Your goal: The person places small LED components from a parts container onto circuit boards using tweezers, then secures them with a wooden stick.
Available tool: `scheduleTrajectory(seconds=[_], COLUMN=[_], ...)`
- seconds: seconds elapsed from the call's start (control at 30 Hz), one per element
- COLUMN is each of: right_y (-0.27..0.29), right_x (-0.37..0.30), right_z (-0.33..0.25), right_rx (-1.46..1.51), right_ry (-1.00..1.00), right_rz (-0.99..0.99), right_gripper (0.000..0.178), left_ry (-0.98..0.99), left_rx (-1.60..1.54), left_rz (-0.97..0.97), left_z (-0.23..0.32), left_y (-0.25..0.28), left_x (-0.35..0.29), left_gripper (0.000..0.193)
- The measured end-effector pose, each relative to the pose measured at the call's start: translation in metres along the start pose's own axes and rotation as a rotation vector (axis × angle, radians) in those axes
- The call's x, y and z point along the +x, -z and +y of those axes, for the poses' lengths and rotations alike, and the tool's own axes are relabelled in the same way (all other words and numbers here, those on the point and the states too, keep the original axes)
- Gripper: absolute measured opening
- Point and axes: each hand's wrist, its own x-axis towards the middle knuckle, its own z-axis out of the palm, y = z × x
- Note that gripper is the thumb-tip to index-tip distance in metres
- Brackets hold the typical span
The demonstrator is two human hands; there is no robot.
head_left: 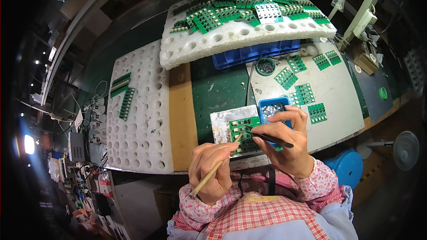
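A green circuit board panel lies on a pale, worn square plate in front of me. My left hand is closed around a thin wooden stick, whose tip reaches the near part of the board. Pinched in my right hand is a pair of black tweezers, pointing left with the tips over the board. Whether the tweezers grip a part is too small to tell. Right behind the board, a blue box holds many small pale parts, partly hidden by my right fingers.
More green boards lie on a light grey sheet at right, near a round green dish of dark parts. Behind, a foam slab piled with boards rests over a blue crate. Another foam slab at left carries several boards.
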Motion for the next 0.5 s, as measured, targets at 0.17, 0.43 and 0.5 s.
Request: scheduleTrajectory(seconds=[0.17,0.43,0.5], right_y=[-0.001,0.002,0.003], right_x=[0.001,0.009,0.014], right_z=[-0.001,-0.005,-0.008], right_rx=[-0.011,-0.070,-0.091], right_ry=[0.014,0.043,0.048], right_rz=[-0.020,-0.039,-0.050], right_gripper=[0.034,0.032,0.027], left_ry=[0.013,-0.010,-0.019], left_rx=[-0.015,0.012,0.016], left_rz=[0.008,0.006,0.000], left_z=[0.001,0.001,0.001], left_y=[0.000,0.003,0.005], left_x=[-0.002,-0.004,-0.005], left_gripper=[0.010,0.010,0.011])
